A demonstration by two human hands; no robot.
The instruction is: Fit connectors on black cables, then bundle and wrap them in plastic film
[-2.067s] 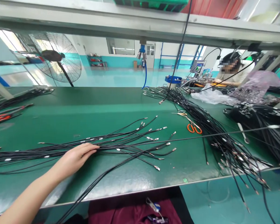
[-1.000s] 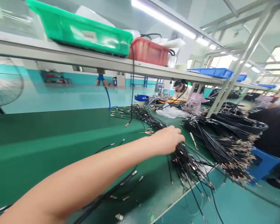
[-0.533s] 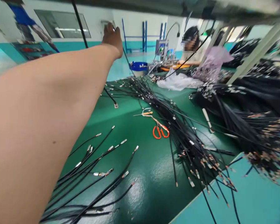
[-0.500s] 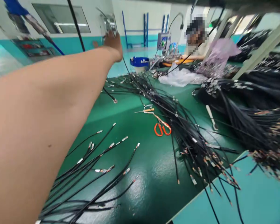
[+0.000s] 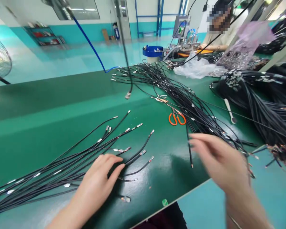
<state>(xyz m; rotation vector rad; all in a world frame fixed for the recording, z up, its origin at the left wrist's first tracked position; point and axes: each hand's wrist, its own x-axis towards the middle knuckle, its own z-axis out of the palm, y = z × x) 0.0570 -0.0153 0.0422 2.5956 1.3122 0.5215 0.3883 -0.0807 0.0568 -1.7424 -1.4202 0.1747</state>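
Head view, black cables point(image 5: 62, 162) on green workbench point(image 5: 38, 105), teal floor point(image 5: 62, 60) beyond

Thin black cables point(image 5: 62, 171), silver metal terminals at their ends, loosely fanned

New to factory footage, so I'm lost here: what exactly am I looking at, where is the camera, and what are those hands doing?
This picture comes from one camera worn on a person's head, looking forward and down, so the forearms are that person's own. On the green workbench lie fanned black cables with metal tips. The left hand rests on them, holding none that I can make out. The right hand is blurred, near a larger cable pile. Orange-handled scissors lie beside that pile. A co-worker is farther along the bench.
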